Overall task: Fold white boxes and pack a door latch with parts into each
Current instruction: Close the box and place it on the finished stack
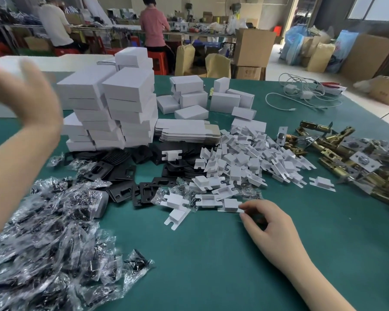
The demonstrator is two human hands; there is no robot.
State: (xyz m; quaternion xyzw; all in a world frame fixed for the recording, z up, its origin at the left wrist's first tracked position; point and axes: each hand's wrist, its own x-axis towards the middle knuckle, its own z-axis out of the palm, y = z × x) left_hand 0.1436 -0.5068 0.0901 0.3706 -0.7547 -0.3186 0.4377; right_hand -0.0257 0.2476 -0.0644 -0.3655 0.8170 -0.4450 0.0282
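Pinching small white folded-card insert (231, 205) by its edge tab, right hand (267, 223) had it: light, flimsy, crushable; left hand (25, 90) blurred, fingers wide, empty

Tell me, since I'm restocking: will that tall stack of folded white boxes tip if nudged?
Probably. The stack of white boxes rises many layers, with boxes offset and leaning unevenly. They look like light card, so a push would likely slide the upper ones off.

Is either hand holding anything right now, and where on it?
The right hand pinches a small white folded cardboard insert at its right edge tab. The left hand, raised and blurred, holds nothing.
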